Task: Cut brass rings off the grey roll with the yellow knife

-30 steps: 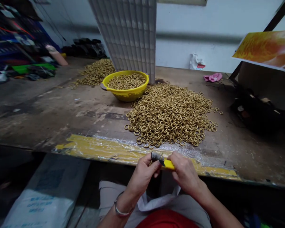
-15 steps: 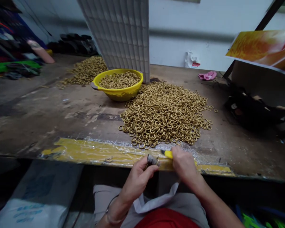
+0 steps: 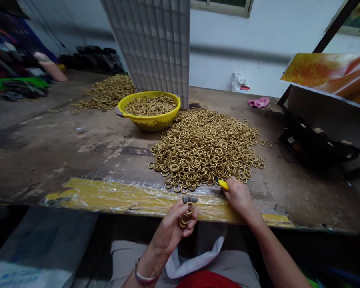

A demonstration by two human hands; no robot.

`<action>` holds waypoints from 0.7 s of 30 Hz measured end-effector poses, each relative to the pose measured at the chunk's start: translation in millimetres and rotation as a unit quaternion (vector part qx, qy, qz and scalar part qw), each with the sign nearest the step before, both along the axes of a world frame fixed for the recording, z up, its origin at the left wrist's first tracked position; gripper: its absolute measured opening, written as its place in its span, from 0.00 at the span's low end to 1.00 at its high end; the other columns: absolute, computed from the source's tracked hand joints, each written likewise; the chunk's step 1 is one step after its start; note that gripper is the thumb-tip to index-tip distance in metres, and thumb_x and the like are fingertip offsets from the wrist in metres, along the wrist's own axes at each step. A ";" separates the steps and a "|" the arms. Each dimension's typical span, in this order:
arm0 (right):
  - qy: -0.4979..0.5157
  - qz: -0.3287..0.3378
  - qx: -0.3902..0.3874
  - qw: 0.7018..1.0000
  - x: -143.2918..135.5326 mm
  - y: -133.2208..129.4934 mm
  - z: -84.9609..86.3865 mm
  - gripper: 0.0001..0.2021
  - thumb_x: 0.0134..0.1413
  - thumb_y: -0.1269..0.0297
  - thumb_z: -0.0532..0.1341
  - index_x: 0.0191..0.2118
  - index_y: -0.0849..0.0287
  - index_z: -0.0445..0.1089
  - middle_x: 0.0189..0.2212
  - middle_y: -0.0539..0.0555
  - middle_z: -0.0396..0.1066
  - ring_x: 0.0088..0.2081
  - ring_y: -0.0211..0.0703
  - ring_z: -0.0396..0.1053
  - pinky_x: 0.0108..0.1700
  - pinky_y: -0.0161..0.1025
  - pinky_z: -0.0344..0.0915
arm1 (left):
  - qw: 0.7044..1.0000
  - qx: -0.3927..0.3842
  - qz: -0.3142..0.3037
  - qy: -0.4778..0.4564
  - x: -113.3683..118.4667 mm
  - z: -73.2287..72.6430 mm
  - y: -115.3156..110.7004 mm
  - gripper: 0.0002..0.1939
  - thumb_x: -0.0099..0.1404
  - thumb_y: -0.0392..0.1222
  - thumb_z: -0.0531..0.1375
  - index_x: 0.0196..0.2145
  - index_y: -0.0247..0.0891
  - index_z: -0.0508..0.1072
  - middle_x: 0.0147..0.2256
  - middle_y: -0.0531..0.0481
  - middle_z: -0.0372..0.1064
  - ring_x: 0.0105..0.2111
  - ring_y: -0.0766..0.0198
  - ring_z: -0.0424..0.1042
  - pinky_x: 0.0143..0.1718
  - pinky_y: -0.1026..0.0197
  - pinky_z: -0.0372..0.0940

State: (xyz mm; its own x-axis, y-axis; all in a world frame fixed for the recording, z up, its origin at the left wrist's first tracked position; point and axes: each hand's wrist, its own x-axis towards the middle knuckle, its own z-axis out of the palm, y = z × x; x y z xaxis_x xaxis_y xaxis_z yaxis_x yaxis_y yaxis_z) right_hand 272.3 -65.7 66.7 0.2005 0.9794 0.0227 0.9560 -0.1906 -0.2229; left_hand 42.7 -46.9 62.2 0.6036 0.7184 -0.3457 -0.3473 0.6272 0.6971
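As left fingers [image 3: 194, 213] cradled rings [image 3: 185, 219]: right fingers [image 3: 232, 185] gripped a yellow tool [image 3: 223, 185]
Pile [image 3: 204, 148]: lay just beyond right fingers; seemingly a reaching step, whose next move needed precision

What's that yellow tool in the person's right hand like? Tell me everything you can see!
The yellow tool has a bright, smooth body that looks like plastic, and a narrow, dark tip. It is gripped in the right hand, which hides its other end. It points leftward and away from the person, with its tip at the near edge of the heap of rings. Whether the tip touches a ring is too small to tell.
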 end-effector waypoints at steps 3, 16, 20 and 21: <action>0.172 0.055 0.031 0.983 -3.5 -8.3 9.6 0.08 0.57 0.68 0.58 0.27 0.60 0.64 0.26 0.49 0.65 0.29 0.36 0.62 0.32 0.33 0.54 | 0.997 0.034 -0.001 0.064 5.4 -2.0 0.2 0.19 0.56 0.54 0.66 0.32 0.34 0.68 0.30 0.47 0.70 0.21 0.71 0.64 0.14 0.72 0.50; 0.443 0.170 0.031 0.880 -36.6 -20.3 27.5 0.13 0.61 0.61 0.56 0.27 0.60 0.65 0.24 0.47 0.61 0.28 0.35 0.59 0.33 0.32 0.55 | 0.991 0.063 -0.061 0.100 13.5 7.1 -6.6 0.22 0.51 0.54 0.69 0.31 0.35 0.66 0.22 0.53 0.69 0.15 0.75 0.59 0.14 0.73 0.50; 0.380 0.130 0.111 0.909 -44.0 -31.7 22.6 0.15 0.64 0.61 0.53 0.26 0.59 0.62 0.25 0.48 0.60 0.29 0.36 0.59 0.33 0.34 0.55 | 0.997 0.047 -0.039 0.035 11.6 9.9 -11.7 0.21 0.52 0.51 0.70 0.31 0.33 0.67 0.28 0.50 0.70 0.19 0.75 0.61 0.16 0.72 0.54; 0.354 0.129 0.117 0.919 -45.7 -35.9 20.7 0.13 0.63 0.64 0.53 0.27 0.59 0.63 0.26 0.49 0.61 0.29 0.37 0.60 0.33 0.34 0.56 | 0.998 0.050 -0.028 0.029 11.5 9.8 -12.6 0.20 0.52 0.50 0.70 0.30 0.33 0.68 0.28 0.50 0.69 0.19 0.75 0.61 0.17 0.72 0.54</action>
